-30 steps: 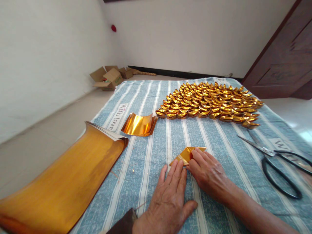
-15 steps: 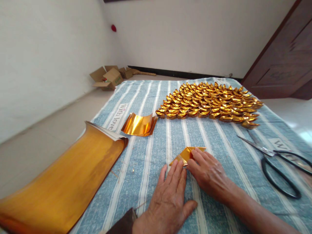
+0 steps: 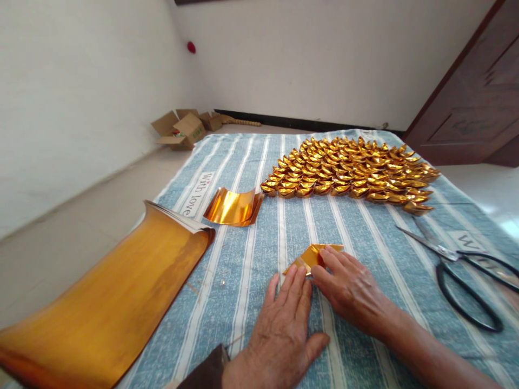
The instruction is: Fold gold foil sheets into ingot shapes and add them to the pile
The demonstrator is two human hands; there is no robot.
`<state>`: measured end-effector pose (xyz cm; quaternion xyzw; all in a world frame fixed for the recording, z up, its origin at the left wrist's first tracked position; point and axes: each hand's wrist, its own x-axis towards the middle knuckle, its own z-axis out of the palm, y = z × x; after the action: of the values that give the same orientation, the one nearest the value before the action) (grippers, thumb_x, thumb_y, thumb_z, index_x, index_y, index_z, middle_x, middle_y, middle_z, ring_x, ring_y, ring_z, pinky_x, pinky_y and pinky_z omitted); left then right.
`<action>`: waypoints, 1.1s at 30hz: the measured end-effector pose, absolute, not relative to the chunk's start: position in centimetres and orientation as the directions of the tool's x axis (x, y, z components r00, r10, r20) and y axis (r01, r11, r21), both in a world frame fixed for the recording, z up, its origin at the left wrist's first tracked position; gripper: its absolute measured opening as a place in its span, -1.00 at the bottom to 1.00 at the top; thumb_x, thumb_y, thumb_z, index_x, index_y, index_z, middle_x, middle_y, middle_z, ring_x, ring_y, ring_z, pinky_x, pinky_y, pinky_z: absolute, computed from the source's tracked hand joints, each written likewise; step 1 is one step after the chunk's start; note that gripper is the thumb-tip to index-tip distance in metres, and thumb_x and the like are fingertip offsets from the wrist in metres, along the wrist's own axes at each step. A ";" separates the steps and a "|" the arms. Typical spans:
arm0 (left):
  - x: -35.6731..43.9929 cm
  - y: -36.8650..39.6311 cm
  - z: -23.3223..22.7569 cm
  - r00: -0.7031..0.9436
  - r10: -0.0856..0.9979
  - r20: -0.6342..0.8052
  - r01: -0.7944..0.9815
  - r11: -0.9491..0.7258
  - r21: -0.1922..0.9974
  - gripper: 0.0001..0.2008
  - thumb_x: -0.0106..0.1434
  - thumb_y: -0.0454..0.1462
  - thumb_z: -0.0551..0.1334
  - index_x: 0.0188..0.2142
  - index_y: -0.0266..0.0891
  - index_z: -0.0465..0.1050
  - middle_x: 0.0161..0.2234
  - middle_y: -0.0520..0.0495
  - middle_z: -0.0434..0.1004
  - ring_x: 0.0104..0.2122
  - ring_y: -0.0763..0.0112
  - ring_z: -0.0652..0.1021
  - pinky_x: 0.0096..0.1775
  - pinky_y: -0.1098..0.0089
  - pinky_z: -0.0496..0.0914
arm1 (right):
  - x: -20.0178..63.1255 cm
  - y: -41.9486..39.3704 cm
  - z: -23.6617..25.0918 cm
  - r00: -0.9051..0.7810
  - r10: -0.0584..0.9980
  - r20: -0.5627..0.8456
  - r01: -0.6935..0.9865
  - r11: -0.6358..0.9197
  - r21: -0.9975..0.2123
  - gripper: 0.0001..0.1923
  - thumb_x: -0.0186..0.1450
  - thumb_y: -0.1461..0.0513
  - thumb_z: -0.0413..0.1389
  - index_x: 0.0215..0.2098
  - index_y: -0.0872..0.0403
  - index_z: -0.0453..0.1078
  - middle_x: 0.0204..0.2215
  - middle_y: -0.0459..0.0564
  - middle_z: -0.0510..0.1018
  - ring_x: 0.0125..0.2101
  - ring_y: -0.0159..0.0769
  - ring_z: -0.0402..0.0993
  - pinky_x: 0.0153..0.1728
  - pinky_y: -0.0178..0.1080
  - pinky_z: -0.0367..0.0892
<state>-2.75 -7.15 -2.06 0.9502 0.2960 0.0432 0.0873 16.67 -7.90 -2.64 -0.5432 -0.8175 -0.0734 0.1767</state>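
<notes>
A folded piece of gold foil paper (image 3: 310, 255) lies flat on the striped cloth, with slanted corners at its left. My left hand (image 3: 284, 324) rests palm down with fingers stretched out, their tips pressing the paper's near left edge; its thumb points right, apart from the paper. Bent over the right part of the paper, my right hand (image 3: 354, 286) grips it, fingers on top and thumb side at the near edge. These fingers cover part of the paper.
Many folded gold ingots (image 3: 344, 167) stand in rows at the back right. Small gold sheets (image 3: 233, 208) lie left of them, and a large stack of gold paper (image 3: 105, 302) at the left. Black-handled scissors (image 3: 448, 254) lie on the right. Cardboard boxes (image 3: 182, 129) sit on the floor.
Both hands and the folded gold paper stay nearly still. The whole view has shifted very slightly.
</notes>
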 end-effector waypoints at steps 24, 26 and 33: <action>-2.7 -7.2 -1.8 0.824 0.566 0.038 0.549 -0.812 0.199 -0.27 0.33 -0.07 0.11 0.34 -0.34 -0.15 0.33 -0.32 0.03 0.34 0.02 -0.02 0.25 -0.10 0.08 | 17.2 -8.1 -2.2 -0.405 0.847 0.345 0.893 0.447 -0.048 -0.74 0.37 0.28 -0.02 -0.02 0.05 0.39 -0.21 0.15 0.44 -0.18 -0.11 0.37 -0.17 -0.05 0.37; -2.7 -7.2 -1.8 0.825 0.564 0.040 0.546 -0.813 0.204 -0.27 0.34 -0.06 0.10 0.35 -0.32 -0.16 0.33 -0.32 0.02 0.34 0.02 -0.02 0.25 -0.10 0.06 | 17.3 -8.2 -2.2 -0.416 0.844 0.340 0.889 0.456 -0.044 -0.72 0.37 0.28 -0.03 0.02 0.05 0.38 -0.19 0.17 0.44 -0.15 -0.09 0.37 -0.16 -0.03 0.38; -2.6 -7.1 -1.5 0.826 0.564 -0.002 0.552 -0.806 0.213 -0.30 0.31 -0.10 0.14 0.31 -0.37 -0.05 0.33 -0.37 0.02 0.33 0.01 0.00 0.24 -0.10 0.09 | 17.8 -8.4 -2.2 -0.476 0.821 0.315 0.863 0.505 -0.015 -0.63 0.36 0.32 -0.03 0.13 0.09 0.31 -0.11 0.24 0.43 -0.06 -0.04 0.36 -0.11 0.00 0.41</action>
<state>-2.64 -7.11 -1.48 0.9499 0.2938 0.0308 0.1025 17.83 -8.35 -2.22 -0.4920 -0.8558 -0.0731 0.1420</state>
